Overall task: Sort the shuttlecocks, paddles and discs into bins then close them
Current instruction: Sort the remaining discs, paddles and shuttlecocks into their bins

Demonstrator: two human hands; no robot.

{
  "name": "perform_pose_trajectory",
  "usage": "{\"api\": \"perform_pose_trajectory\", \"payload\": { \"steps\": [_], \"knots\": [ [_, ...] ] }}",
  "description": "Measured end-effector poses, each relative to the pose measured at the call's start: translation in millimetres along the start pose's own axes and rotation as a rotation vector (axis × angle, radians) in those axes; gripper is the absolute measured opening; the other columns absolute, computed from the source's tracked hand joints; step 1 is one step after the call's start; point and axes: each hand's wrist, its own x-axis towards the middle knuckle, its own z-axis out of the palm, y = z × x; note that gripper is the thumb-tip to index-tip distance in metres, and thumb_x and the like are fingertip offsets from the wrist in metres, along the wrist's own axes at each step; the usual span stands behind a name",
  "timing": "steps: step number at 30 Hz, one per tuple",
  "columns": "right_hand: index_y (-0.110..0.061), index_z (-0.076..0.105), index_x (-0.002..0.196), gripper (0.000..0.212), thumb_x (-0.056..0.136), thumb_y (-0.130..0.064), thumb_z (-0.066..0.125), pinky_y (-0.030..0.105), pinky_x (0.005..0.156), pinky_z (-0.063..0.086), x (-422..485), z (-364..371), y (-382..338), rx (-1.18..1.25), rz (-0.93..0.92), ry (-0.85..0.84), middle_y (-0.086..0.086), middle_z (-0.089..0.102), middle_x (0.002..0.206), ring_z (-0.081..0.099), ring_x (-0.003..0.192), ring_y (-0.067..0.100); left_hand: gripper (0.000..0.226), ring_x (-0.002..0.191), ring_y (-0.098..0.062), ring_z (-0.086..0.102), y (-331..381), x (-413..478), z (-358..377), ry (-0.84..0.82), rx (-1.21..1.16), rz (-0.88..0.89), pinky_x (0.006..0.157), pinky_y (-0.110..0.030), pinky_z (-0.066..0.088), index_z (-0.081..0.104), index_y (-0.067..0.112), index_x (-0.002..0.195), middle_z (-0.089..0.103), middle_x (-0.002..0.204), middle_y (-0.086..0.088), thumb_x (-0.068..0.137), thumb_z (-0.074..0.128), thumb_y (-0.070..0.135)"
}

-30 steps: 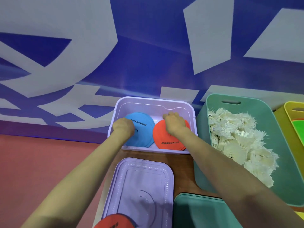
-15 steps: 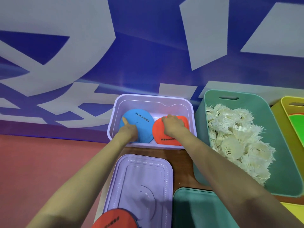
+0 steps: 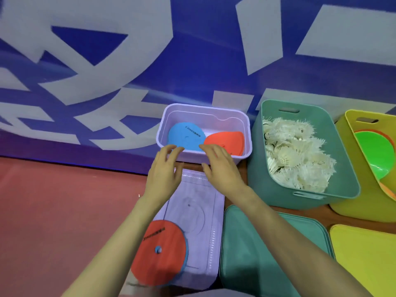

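Left hand (image 3: 164,174): hovering over the near rim of the lilac bin, fingers spread and relaxed, nothing in them!
Right hand (image 3: 222,168): right beside the left one, palm down, fingers loose and open, gripping nothing; the fingertips reach over the bin's front edge.
Lilac bin (image 3: 203,107): open-topped, at the far side of the worktop (image 3: 317,211), and it's got two discs inside.
Blue disc (image 3: 185,137): leaning in the left half of the lilac bin.
Orange disc (image 3: 227,140): in the right half of the same bin, just beside the blue one.
Lilac lid (image 3: 197,211): flat on the worktop, just in front of its bin, under both forearms.
Second orange disc (image 3: 158,251): lying on the near left part of the lilac lid, with a blue edge (image 3: 186,254) peeking out beneath it.
Teal bin (image 3: 293,103): to the right of the lilac bin, and open.
Shuttlecocks (image 3: 295,155): a white heap, all inside the teal bin.
Teal lid (image 3: 257,243): flat in front of the teal bin, beside the lilac lid.
Yellow bin (image 3: 347,133): far right, partly cut off by the frame.
Green paddle (image 3: 375,155): lying in the yellow bin, something orange showing under it.
Yellow lid (image 3: 364,254): near right corner, next to the teal lid.
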Motion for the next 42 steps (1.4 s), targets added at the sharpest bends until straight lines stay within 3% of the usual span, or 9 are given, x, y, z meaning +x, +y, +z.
{"api": "perform_pose_trajectory", "payload": {
  "steps": [3, 8, 11, 14, 20, 25, 30, 36, 42],
  "knots": [
    [-0.007, 0.054, 0.126, 0.047, 0.08, -0.008, 0.06, 0.045, 0.091, 0.047, -36, 28, -15, 0.045, -0.037, -0.061, 0.012, 0.058, 0.117, 0.054, 0.109, 0.034, 0.042, 0.111, -0.03, 0.049, -29, -49, -2, -0.058, -0.026, -0.16, 0.084, -0.038, 0.046, 0.055, 0.009, 0.122, 0.049, 0.123, -0.01, 0.082, 0.062, 0.005],
    [-0.011, 0.039, 0.135, 0.05, 0.09, -0.025, 0.057, 0.04, 0.097, 0.04, -73, 79, -34, 0.111, 0.184, -0.529, 0.011, 0.046, 0.129, 0.043, 0.12, 0.029, 0.054, 0.112, -0.038, 0.046, -65, -115, -1, -0.362, 0.109, -0.524, 0.093, -0.041, 0.039, 0.049, 0.008, 0.128, 0.047, 0.125, -0.018, 0.077, 0.067, 0.012],
    [-0.007, 0.037, 0.134, 0.057, 0.088, -0.03, 0.061, 0.041, 0.099, 0.04, -88, 102, -40, 0.132, 0.264, -0.736, 0.017, 0.048, 0.128, 0.045, 0.122, 0.03, 0.063, 0.115, -0.037, 0.047, -72, -138, 2, -0.565, 0.194, -0.653, 0.093, -0.042, 0.04, 0.039, 0.015, 0.135, 0.046, 0.127, -0.015, 0.078, 0.066, 0.017],
    [-0.004, 0.041, 0.127, 0.053, 0.085, -0.027, 0.063, 0.039, 0.094, 0.042, -103, 117, -48, 0.111, 0.282, -0.824, 0.019, 0.049, 0.123, 0.047, 0.117, 0.032, 0.056, 0.111, -0.036, 0.053, -75, -150, 9, -0.564, 0.168, -0.716, 0.085, -0.04, 0.044, 0.043, 0.018, 0.131, 0.052, 0.122, -0.015, 0.078, 0.061, 0.01],
    [-0.005, 0.049, 0.117, 0.036, 0.081, -0.005, 0.056, 0.033, 0.087, 0.035, -117, 128, -51, 0.131, 0.299, -0.632, 0.015, 0.049, 0.114, 0.043, 0.11, 0.03, 0.053, 0.105, -0.036, 0.056, -73, -149, 8, -0.518, 0.157, -0.718, 0.082, -0.039, 0.045, 0.051, 0.019, 0.125, 0.055, 0.114, -0.014, 0.074, 0.061, 0.007],
    [-0.011, 0.057, 0.102, 0.03, 0.075, -0.005, 0.068, 0.026, 0.071, 0.038, -110, 111, -46, 0.367, 0.376, -0.568, 0.0, 0.045, 0.084, 0.047, 0.082, 0.017, 0.046, 0.103, -0.035, 0.058, -67, -143, -6, -0.485, 0.085, -0.667, 0.079, -0.036, 0.044, 0.055, 0.018, 0.118, 0.062, 0.11, -0.012, 0.074, 0.064, 0.007],
    [-0.022, 0.063, 0.112, 0.042, 0.078, 0.001, 0.064, 0.018, 0.074, 0.039, -91, 73, -31, 0.514, 0.425, -0.341, -0.002, 0.045, 0.086, 0.05, 0.072, 0.007, 0.037, 0.092, -0.023, 0.062, -48, -113, -22, -0.366, -0.275, -0.579, 0.081, -0.025, 0.044, 0.062, 0.018, 0.116, 0.068, 0.096, -0.003, 0.08, 0.069, 0.008],
    [-0.023, 0.056, 0.129, 0.054, 0.083, 0.006, 0.052, 0.019, 0.092, 0.037, -65, 27, -6, 0.405, 0.254, -0.094, 0.005, 0.048, 0.103, 0.048, 0.094, 0.014, 0.028, 0.094, -0.011, 0.058, -19, -77, -8, -0.214, -0.511, -0.399, 0.078, -0.004, 0.041, 0.062, 0.025, 0.113, 0.065, 0.111, 0.005, 0.089, 0.06, 0.012],
    [-0.02, 0.056, 0.126, 0.045, 0.088, 0.002, 0.05, 0.025, 0.094, 0.04, -48, -16, 14, 0.295, 0.114, -0.022, 0.002, 0.051, 0.113, 0.052, 0.104, 0.015, 0.03, 0.115, -0.012, 0.055, -1, -44, 1, -0.145, -0.659, -0.216, 0.093, -0.023, 0.048, 0.063, 0.034, 0.113, 0.057, 0.126, 0.0, 0.088, 0.059, 0.017]
  ]
}}
